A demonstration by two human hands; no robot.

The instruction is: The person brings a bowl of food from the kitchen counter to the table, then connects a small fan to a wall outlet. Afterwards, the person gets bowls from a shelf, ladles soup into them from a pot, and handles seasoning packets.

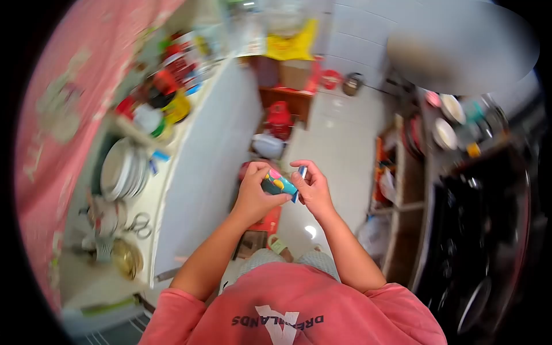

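Observation:
A small teal packet [280, 184] with pink and yellow printing is held in front of my chest, between both hands. My left hand [252, 194] is closed around its left end, thumb along the lower side. My right hand [313, 188] pinches the right end, where a pale, shiny edge sticks up by the fingers. The fingers hide part of the packet, and I cannot tell whether its end is sealed or torn.
To the left, a shelf holds stacked plates [123, 168], scissors [140, 225] and several jars and bottles. A counter with bowls [444, 133] and a black stove [483, 230] runs along the right. Between them is a tiled floor [339, 149], with a red object [279, 119] on the left side.

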